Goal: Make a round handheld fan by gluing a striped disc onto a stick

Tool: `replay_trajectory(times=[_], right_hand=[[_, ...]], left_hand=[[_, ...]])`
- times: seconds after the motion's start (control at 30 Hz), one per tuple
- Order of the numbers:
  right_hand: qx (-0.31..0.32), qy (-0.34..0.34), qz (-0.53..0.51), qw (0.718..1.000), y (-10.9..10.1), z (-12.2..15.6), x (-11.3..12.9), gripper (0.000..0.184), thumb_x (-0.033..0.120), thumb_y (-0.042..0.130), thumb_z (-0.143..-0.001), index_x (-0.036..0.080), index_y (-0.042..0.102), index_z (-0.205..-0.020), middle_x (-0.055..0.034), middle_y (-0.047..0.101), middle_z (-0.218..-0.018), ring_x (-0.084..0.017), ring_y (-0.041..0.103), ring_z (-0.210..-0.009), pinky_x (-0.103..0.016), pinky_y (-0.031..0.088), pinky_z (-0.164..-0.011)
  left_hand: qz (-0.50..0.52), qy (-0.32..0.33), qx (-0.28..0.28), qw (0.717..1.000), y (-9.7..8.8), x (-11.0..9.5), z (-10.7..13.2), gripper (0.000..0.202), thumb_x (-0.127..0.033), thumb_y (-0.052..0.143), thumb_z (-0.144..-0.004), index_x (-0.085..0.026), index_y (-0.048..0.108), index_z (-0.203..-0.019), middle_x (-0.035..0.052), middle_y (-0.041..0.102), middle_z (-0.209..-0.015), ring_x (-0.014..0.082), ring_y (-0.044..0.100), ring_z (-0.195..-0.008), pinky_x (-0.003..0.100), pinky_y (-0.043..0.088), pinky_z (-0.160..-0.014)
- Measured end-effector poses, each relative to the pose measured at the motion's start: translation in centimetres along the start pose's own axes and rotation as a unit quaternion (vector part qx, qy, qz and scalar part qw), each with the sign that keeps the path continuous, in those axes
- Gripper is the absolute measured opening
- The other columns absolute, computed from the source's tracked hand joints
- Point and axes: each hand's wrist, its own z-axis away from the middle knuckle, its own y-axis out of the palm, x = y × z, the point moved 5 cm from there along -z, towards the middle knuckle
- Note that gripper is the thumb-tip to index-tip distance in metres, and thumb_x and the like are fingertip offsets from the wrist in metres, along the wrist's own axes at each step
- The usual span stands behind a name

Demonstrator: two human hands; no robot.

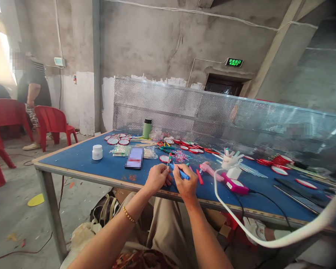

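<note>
My left hand (158,177), a gold bead bracelet on its wrist, is closed near the table's front edge. It pinches a small slim piece with red, green and white parts (169,158), held upright. Close beside it, my right hand (187,185) grips a blue pen (183,173) in a writing hold, its tip pointing toward the small piece. Whether the tip touches it I cannot tell. Just behind the hands lies a round red-rimmed disc (164,158). A red pen (199,177) rests right of my right hand.
On the blue table (78,157) are a white jar (97,152), a phone (134,158), a green bottle (147,129), several red-rimmed discs (118,141) and a pink glue gun (212,172). A white flexible arm (240,224) curves across the right. A perforated metal screen (168,104) stands behind.
</note>
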Motion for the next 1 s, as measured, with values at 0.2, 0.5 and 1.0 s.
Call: replay_trajectory(times=[0.2, 0.5, 1.0], right_hand=[[0.004, -0.001, -0.004, 1.0, 0.16, 0.14, -0.31, 0.017, 0.019, 0.056, -0.091, 0.019, 0.064, -0.076, -0.0003, 0.068, -0.068, -0.013, 0.062, -0.062, -0.023, 0.048, -0.063], [0.015, -0.003, -0.017, 1.0, 0.07, 0.05, 0.06, 0.019, 0.019, 0.056, -0.091, 0.019, 0.062, -0.073, 0.001, 0.064, -0.064, -0.012, 0.059, -0.058, -0.022, 0.046, -0.059], [0.037, 0.012, -0.024, 0.999, 0.1, 0.11, 0.37, 0.021, 0.024, 0.053, -0.093, 0.02, 0.064, -0.076, -0.0008, 0.067, -0.067, -0.013, 0.06, -0.059, -0.024, 0.047, -0.061]], left_hand=[[0.004, 0.0, -0.001, 1.0, 0.0, -0.14, 0.1, 0.02, -0.02, 0.049, -0.089, -0.016, 0.055, -0.071, -0.0014, 0.063, -0.054, 0.0115, 0.063, -0.044, 0.016, 0.044, -0.039], [0.008, 0.0, -0.001, 1.0, 0.01, -0.16, 0.01, 0.019, -0.02, 0.048, -0.09, -0.016, 0.055, -0.073, -0.002, 0.061, -0.051, 0.0115, 0.063, -0.043, 0.015, 0.043, -0.039], [0.002, 0.002, 0.0, 1.0, -0.06, -0.37, 0.16, 0.018, -0.018, 0.048, -0.089, -0.016, 0.056, -0.073, -0.0027, 0.06, -0.047, 0.0105, 0.06, -0.04, 0.015, 0.042, -0.039]])
